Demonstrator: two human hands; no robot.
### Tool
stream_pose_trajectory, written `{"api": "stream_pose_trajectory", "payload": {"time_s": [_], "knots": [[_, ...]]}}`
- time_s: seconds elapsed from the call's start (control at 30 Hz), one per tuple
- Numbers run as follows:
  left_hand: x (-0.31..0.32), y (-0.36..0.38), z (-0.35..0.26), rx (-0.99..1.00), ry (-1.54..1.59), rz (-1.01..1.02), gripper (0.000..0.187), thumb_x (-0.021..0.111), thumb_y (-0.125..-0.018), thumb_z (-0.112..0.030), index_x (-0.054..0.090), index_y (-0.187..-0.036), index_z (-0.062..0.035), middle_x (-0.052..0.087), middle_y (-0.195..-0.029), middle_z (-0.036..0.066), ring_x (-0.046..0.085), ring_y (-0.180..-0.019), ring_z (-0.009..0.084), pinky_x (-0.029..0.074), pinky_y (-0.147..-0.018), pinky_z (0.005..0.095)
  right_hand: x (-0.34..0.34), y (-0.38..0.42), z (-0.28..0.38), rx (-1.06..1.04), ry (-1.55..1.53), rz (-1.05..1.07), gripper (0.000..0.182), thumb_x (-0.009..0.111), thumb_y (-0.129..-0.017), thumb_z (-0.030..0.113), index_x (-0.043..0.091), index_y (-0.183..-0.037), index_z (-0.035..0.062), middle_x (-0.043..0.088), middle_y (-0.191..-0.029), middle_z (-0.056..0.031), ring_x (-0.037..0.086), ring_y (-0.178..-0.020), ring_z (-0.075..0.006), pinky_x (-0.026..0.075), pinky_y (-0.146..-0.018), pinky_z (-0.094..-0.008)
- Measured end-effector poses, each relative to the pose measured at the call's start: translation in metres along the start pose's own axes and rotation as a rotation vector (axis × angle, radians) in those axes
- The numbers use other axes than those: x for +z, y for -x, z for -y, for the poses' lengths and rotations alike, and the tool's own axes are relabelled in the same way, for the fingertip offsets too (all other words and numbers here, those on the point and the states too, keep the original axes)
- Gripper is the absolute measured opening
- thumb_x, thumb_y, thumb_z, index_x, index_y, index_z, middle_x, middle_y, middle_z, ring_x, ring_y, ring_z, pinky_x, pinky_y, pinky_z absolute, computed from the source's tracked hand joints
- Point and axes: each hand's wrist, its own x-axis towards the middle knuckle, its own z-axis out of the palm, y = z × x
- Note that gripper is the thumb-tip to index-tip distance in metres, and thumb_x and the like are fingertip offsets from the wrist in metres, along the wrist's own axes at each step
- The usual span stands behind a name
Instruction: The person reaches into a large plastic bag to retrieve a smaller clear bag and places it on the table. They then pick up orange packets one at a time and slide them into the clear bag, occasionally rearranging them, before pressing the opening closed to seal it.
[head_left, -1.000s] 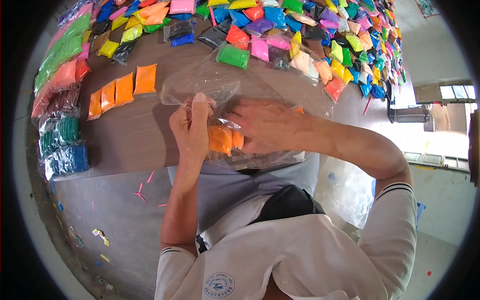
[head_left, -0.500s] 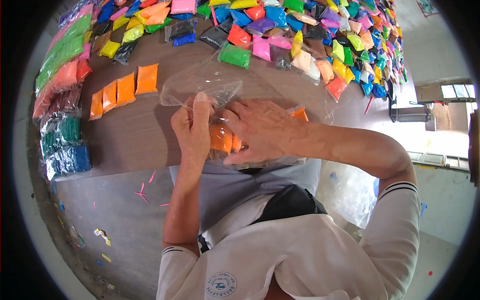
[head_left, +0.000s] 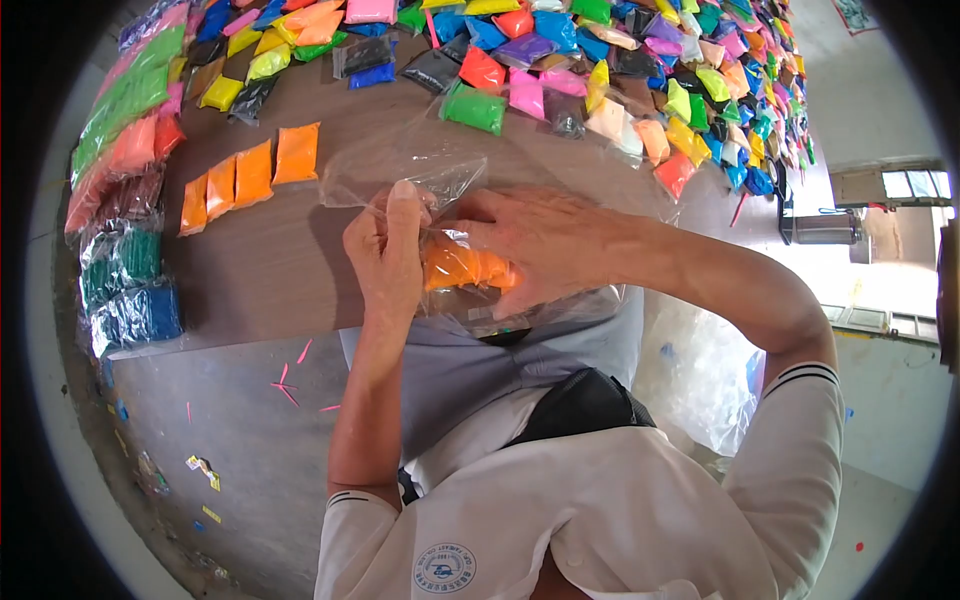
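My left hand point(head_left: 385, 245) pinches the edge of a clear plastic bag point(head_left: 430, 178), thumb up; part of the bag spreads above the hand on the table. Inside the bag, several orange packets point(head_left: 462, 266) lie bunched together in front of me. My right hand point(head_left: 550, 245) is closed round their right side, its thumb below and its fingers above, partly hidden. Left of my hands, a slanting row of several loose orange packets point(head_left: 254, 174) lies on the brown table point(head_left: 270, 270).
A large heap of small coloured packets point(head_left: 520, 50) covers the far side of the table. Stacked bagged packets in pink, green and blue point(head_left: 145, 315) line the left edge. Clear plastic point(head_left: 700, 375) hangs at lower right. Pink scraps point(head_left: 285, 385) lie on the floor.
My right hand has shifted over the bag, and more of the orange packets now shows between my hands. An orange corner beyond my right wrist is no longer visible. My left hand keeps its pinch.
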Motion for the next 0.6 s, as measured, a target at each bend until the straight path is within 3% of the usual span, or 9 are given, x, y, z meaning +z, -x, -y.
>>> {"api": "stream_pose_trajectory", "payload": {"time_s": [0.17, 0.43, 0.6], "knots": [[-0.002, 0.0, 0.002, -0.051, -0.004, 0.009, 0.034, 0.055, -0.097, -0.024, 0.062, -0.076, 0.0025, 0.062, -0.076, 0.004, 0.05, -0.065, 0.0064, 0.039, -0.059, 0.0229, 0.001, 0.001, -0.001, -0.126, 0.116, -0.057, 0.055, 0.073, -0.074, 0.035, 0.056, -0.122, 0.0127, 0.054, -0.117, -0.0117, 0.058, -0.103, -0.0308, 0.049, -0.088, -0.0405], [0.0, 0.0, 0.0, -0.03, -0.018, 0.015, 0.034, 0.054, -0.097, -0.024, 0.064, -0.078, 0.0024, 0.059, -0.072, 0.0, 0.043, -0.061, 0.0034, 0.033, -0.055, 0.0214, 0.019, -0.006, -0.002, -0.246, 0.276, -0.148, 0.051, 0.073, -0.071, 0.044, 0.06, -0.109, 0.0128, 0.056, -0.108, -0.0125, 0.062, -0.087, -0.0275, 0.054, -0.073, -0.0381], [-0.003, 0.0, 0.003, -0.04, -0.021, 0.025, 0.033, 0.054, -0.097, -0.024, 0.065, -0.079, 0.0018, 0.058, -0.07, -0.001, 0.041, -0.06, 0.0023, 0.032, -0.053, 0.0213, 0.029, -0.012, -0.004, -0.236, 0.251, -0.193, 0.042, 0.07, -0.077, 0.038, 0.061, -0.109, 0.0128, 0.056, -0.107, -0.0136, 0.062, -0.086, -0.0271, 0.053, -0.07, -0.039]]}}
